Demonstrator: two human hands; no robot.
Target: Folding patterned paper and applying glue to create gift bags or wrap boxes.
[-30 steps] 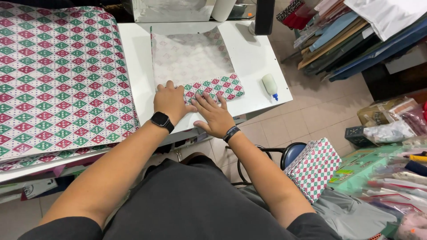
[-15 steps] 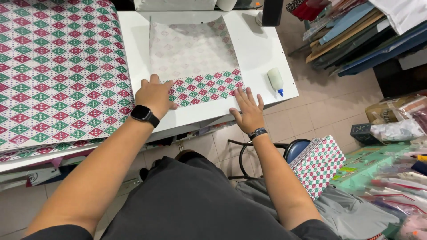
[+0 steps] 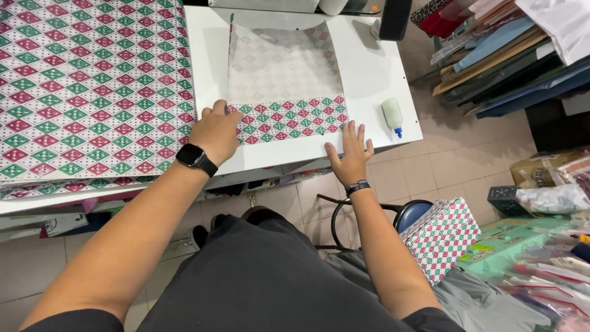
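Near edge of the paper sheet [image 3: 284, 74] is folded up; left hand [image 3: 216, 130] and right hand [image 3: 351, 152] press flat, gripping nothing.

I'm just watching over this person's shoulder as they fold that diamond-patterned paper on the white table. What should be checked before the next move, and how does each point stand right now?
1. Left hand rests on the left end of the folded strip: ok.
2. Right hand lies flat at the table's front edge, just below the strip's right end: ok.
3. Fold edge runs straight across the sheet: ok, as far as the view shows.
4. Crease pressed flat along its whole length: cannot tell.
5. Glue bottle lies on the table clear of the sheet, to its right: ok.
6. Glue bottle capped: cannot tell.
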